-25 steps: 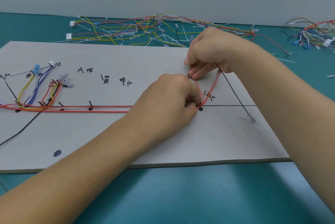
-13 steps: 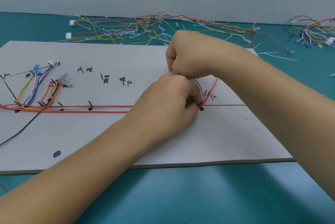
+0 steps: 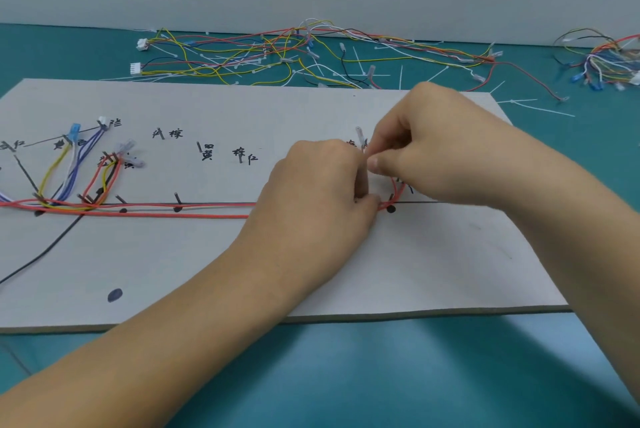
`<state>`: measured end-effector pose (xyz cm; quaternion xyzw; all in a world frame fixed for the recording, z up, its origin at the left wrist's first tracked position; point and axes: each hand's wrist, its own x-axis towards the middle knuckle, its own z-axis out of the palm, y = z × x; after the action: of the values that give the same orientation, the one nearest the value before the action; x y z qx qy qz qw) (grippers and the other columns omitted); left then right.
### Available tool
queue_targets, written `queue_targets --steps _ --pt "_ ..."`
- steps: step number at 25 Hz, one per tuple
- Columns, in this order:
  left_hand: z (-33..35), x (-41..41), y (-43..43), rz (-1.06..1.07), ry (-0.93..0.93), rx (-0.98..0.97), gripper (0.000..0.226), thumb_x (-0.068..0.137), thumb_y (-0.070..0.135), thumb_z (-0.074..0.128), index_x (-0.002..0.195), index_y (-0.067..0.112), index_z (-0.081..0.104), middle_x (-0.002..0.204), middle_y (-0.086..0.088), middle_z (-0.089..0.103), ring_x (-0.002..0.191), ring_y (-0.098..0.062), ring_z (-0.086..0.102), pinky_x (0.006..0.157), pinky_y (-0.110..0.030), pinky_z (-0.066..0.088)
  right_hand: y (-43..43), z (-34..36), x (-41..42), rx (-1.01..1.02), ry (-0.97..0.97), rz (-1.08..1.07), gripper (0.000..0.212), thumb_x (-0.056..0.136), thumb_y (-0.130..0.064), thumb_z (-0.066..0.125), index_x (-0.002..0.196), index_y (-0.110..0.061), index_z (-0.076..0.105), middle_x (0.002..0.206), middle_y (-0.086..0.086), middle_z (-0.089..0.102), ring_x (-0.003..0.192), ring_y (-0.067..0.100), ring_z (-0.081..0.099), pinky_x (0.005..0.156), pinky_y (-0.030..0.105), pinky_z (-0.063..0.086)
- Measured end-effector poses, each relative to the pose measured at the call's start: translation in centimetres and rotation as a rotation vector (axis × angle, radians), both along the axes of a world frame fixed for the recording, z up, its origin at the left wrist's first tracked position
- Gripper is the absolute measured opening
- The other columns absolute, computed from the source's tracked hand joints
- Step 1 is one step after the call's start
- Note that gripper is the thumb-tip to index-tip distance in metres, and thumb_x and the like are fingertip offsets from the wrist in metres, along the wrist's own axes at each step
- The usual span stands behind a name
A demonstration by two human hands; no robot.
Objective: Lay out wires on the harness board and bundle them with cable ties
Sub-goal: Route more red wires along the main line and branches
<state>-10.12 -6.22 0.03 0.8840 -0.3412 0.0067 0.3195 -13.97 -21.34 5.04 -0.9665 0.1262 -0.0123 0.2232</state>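
Note:
A grey harness board (image 3: 398,261) lies on the teal table, marked with black lines, dots and handwritten labels. Red wires (image 3: 156,211) run along its horizontal line from the left edge toward the middle. My left hand (image 3: 322,195) has its fingers curled around those red wires near a black dot (image 3: 390,208). My right hand (image 3: 440,150) meets it from the right, thumb and fingers pinching the red wire end beside a small clear terminal (image 3: 359,135). Blue, yellow and white wires with connectors (image 3: 74,131) loop up at the board's left.
A tangle of loose coloured wires (image 3: 277,53) and white cable ties (image 3: 540,109) lies behind the board. Another wire pile (image 3: 609,60) sits at the far right. Short black pegs (image 3: 177,199) stand along the board's line. A grey wall backs the table.
My right hand swung left over my left hand, then shifted back right and lower; its fingertips now pinch the wire at my left hand's knuckles. My left hand stayed put.

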Motion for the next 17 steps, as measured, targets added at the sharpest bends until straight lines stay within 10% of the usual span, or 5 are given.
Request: queue_targets --steps 7,17 --pt "-0.3 0.5 0.3 -0.067 -0.11 0.025 0.045 0.084 0.035 0.068 0.129 0.029 0.063 0.119 0.006 0.06 0.106 -0.024 0.056 0.09 -0.044 0.043 2.9 -0.3 -3.4 -0.109 -0.013 0.046 0.018 0.086 -0.015 0.06 0.072 -0.019 0.07 0.074 0.004 0.062 0.072 0.022 0.058 0.058 0.033 0.046" --pt "-0.5 0.8 0.3 -0.109 -0.203 0.318 0.043 0.083 0.047 0.036 0.115 0.038 0.064 0.142 0.022 0.05 0.12 -0.016 0.043 0.086 -0.041 0.022 2.4 -1.0 -5.1 0.129 -0.075 -0.029 0.017 0.081 -0.009 0.065 0.074 -0.019 0.076 0.057 -0.006 0.064 0.057 0.009 0.055 0.053 0.019 0.043"
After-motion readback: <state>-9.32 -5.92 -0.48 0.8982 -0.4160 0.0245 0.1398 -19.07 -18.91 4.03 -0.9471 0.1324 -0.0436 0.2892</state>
